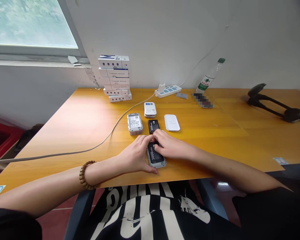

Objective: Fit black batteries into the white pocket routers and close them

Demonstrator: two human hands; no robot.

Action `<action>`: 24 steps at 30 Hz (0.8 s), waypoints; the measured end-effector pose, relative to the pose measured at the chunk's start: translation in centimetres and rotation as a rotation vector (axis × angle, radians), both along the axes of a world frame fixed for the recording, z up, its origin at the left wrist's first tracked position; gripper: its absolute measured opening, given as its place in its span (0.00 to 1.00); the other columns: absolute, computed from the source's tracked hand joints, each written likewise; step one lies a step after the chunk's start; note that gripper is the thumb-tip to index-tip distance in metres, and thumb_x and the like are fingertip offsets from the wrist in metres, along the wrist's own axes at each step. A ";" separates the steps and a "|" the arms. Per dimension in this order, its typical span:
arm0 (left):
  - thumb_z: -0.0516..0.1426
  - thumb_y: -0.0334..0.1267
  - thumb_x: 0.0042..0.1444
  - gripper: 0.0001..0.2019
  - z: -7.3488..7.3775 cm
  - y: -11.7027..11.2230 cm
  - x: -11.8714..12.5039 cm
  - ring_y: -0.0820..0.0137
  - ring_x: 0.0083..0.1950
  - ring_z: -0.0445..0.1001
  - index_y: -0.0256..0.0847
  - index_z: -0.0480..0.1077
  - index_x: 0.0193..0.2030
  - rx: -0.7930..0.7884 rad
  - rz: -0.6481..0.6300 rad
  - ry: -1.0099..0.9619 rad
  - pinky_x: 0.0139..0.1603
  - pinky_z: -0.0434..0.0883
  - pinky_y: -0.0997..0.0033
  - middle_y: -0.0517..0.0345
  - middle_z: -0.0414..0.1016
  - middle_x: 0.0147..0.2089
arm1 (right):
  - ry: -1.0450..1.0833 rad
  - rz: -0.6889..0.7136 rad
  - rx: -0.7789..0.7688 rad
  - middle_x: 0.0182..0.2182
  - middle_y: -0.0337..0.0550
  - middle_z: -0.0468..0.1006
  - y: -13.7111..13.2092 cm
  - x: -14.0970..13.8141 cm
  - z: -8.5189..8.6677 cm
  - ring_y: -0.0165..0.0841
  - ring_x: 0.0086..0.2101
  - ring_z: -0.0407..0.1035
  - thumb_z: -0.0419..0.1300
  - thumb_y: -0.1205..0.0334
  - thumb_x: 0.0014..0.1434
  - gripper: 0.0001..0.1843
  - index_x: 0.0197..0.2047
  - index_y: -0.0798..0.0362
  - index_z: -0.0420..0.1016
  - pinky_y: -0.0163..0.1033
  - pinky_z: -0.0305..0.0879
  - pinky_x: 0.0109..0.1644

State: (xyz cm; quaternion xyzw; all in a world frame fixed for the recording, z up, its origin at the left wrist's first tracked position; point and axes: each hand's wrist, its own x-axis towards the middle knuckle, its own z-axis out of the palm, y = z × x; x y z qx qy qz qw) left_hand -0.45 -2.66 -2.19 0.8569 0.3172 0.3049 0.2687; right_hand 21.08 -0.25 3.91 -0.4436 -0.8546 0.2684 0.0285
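Observation:
My left hand (pixel 138 152) curves around the left side of a small white open-backed device (pixel 162 164) near the table's front edge, thumb at its near end and fingers at its far end. A black battery (pixel 153 156) with white print lies in the device. My right hand (pixel 168 144) is closed over the far right part, thumb on the battery and fingers bent at the top edge; the fingertips are partly hidden. Just beyond the hands lies a second black battery (pixel 153 125). To its left sits a stack of open-backed devices (pixel 134 123), and to its right a white cover (pixel 172 122).
More white devices (pixel 150 110) are stacked farther back. Several white boxes (pixel 115 76) stand piled by the wall. A power strip (pixel 168 91) has a cable (pixel 100 144) running left across the table. At the right are a tilted bottle (pixel 208 78) and a black stand (pixel 272 103).

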 end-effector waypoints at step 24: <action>0.81 0.58 0.32 0.58 -0.2 -0.2 0.3 0.39 0.66 0.75 0.44 0.62 0.68 -0.098 0.050 -0.003 0.67 0.75 0.34 0.42 0.73 0.64 | 0.158 0.055 -0.215 0.38 0.39 0.73 0.6 1.5 3.7 0.36 0.37 0.67 0.66 0.57 0.60 0.13 0.40 0.48 0.65 0.40 0.64 0.39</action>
